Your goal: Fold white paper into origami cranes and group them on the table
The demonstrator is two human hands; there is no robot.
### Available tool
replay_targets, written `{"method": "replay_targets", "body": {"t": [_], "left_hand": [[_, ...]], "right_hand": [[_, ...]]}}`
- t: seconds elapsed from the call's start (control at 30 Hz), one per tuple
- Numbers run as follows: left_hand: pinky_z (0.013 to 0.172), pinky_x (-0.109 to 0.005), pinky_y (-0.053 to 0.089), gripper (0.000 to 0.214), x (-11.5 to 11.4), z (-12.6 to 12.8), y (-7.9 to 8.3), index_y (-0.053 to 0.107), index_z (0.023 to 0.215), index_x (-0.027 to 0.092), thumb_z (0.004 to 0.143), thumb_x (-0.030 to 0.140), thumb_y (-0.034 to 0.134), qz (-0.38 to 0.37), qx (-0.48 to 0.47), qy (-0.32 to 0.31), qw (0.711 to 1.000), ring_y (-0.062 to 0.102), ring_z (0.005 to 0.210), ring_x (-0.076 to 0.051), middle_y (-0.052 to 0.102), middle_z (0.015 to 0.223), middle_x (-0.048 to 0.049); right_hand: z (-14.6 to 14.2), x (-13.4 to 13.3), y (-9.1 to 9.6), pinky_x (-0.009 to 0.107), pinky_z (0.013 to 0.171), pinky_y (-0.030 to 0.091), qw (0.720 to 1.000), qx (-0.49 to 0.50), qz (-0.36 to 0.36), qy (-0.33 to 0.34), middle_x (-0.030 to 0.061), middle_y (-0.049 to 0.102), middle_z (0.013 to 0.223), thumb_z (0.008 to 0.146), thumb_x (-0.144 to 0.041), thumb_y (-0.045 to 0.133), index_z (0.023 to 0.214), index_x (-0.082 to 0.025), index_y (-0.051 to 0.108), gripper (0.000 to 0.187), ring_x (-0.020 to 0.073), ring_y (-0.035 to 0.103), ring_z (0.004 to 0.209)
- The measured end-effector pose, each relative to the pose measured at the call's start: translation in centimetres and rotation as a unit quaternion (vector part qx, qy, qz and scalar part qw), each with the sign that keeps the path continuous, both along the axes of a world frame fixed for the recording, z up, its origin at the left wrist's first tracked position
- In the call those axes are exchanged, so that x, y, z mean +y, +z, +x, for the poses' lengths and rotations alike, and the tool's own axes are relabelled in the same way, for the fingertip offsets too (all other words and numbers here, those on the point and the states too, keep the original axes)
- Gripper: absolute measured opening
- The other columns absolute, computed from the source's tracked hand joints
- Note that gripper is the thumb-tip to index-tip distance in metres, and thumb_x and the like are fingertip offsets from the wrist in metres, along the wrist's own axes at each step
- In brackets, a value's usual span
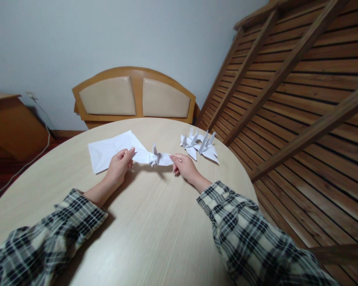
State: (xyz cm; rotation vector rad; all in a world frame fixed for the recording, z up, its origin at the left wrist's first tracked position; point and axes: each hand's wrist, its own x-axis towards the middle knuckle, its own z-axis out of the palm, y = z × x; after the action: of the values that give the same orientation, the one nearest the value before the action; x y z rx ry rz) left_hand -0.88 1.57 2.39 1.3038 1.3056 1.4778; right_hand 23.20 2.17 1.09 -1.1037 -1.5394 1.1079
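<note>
A white folded paper crane (154,158) hangs just above the round pale wooden table (149,230), stretched between my two hands. My left hand (119,166) pinches its left wing tip with thumb and fingers closed. My right hand (185,167) pinches the right wing tip, fingers closed too. The crane's head and tail point up in the middle. Both my arms wear a checked shirt.
Flat white paper sheets (107,153) lie behind my left hand. Several finished white paper cranes (199,145) stand at the table's far right. A wooden chair with beige padding (134,97) stands beyond the table. A wooden slatted structure (298,103) rises on the right.
</note>
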Motion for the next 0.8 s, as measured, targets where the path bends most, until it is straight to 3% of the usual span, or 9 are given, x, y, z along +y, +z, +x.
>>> {"method": "replay_targets", "body": {"t": [0.17, 0.3, 0.4, 0.57, 0.63, 0.7, 0.8], "left_hand": [[0.046, -0.022, 0.034, 0.042, 0.4, -0.1, -0.6, 0.048, 0.06, 0.02, 0.097, 0.041, 0.053, -0.005, -0.015, 0.02, 1.0, 0.041, 0.047, -0.01, 0.045, 0.051, 0.0026], [0.043, -0.021, 0.034, 0.041, 0.6, 0.0, -0.7, 0.046, 0.062, 0.021, 0.101, 0.036, 0.046, -0.008, -0.075, 0.031, 0.997, 0.04, 0.044, -0.009, 0.044, 0.05, 0.0034], [0.041, -0.02, 0.032, 0.039, 0.5, 0.1, -0.4, 0.045, 0.066, 0.021, 0.102, 0.035, 0.044, -0.013, -0.102, 0.029, 0.994, 0.039, 0.043, -0.009, 0.044, 0.051, 0.004], [0.042, -0.02, 0.034, 0.039, 0.2, 0.3, -0.2, 0.046, 0.065, 0.02, 0.102, 0.032, 0.043, -0.02, -0.065, 0.011, 0.998, 0.04, 0.044, -0.009, 0.045, 0.053, 0.0029], [0.042, -0.02, 0.034, 0.038, 0.1, 0.3, -0.2, 0.047, 0.066, 0.02, 0.103, 0.032, 0.043, -0.016, -0.064, 0.01, 0.998, 0.04, 0.045, -0.009, 0.045, 0.053, 0.003], [0.042, -0.02, 0.034, 0.038, 0.2, 0.3, -0.4, 0.048, 0.067, 0.02, 0.103, 0.031, 0.043, -0.013, -0.066, 0.011, 0.998, 0.04, 0.044, -0.009, 0.045, 0.053, 0.0032], [0.042, -0.02, 0.034, 0.037, 0.3, 0.3, -0.4, 0.048, 0.067, 0.02, 0.103, 0.03, 0.043, -0.014, -0.071, 0.009, 0.997, 0.04, 0.044, -0.009, 0.045, 0.052, 0.0032]], "right_hand": [[0.5, 0.5, -0.2, 0.019, 0.034, 0.03, 0.999, -0.019, 0.014, 0.038, -0.0007, 0.059, 0.056, 0.094, -0.049, 0.05, 0.062, -0.019, 0.056, 0.045, 0.006, 0.045, 0.038], [0.6, 0.9, -0.3, 0.018, 0.032, 0.026, 1.0, -0.003, -0.009, -0.008, -0.002, 0.059, 0.055, 0.097, -0.045, 0.048, 0.065, -0.018, 0.055, 0.042, 0.0044, 0.04, 0.035], [0.7, 0.9, 0.0, 0.017, 0.033, 0.027, 0.995, 0.065, -0.055, -0.056, -0.0038, 0.055, 0.055, 0.097, -0.044, 0.051, 0.067, -0.019, 0.053, 0.039, 0.0047, 0.042, 0.037], [0.5, 0.8, 1.0, 0.014, 0.039, 0.039, 0.958, 0.225, -0.169, -0.057, 0.0038, 0.069, 0.076, 0.097, -0.021, 0.049, 0.086, -0.017, 0.059, 0.015, 0.008, 0.061, 0.054], [0.5, 1.2, 1.0, 0.014, 0.041, 0.043, 0.935, 0.275, -0.217, -0.042, 0.0077, 0.073, 0.084, 0.096, -0.012, 0.044, 0.091, -0.016, 0.059, 0.016, 0.0094, 0.065, 0.059], [0.4, 2.2, 0.8, 0.013, 0.041, 0.046, 0.916, 0.317, -0.242, -0.034, 0.0077, 0.072, 0.077, 0.091, -0.002, 0.041, 0.095, -0.016, 0.057, 0.021, 0.0089, 0.062, 0.053], [0.2, 4.3, 0.3, 0.013, 0.039, 0.049, 0.905, 0.363, -0.216, -0.043, 0.0069, 0.072, 0.077, 0.086, 0.004, 0.038, 0.104, -0.017, 0.053, 0.031, 0.0101, 0.063, 0.051]]}}
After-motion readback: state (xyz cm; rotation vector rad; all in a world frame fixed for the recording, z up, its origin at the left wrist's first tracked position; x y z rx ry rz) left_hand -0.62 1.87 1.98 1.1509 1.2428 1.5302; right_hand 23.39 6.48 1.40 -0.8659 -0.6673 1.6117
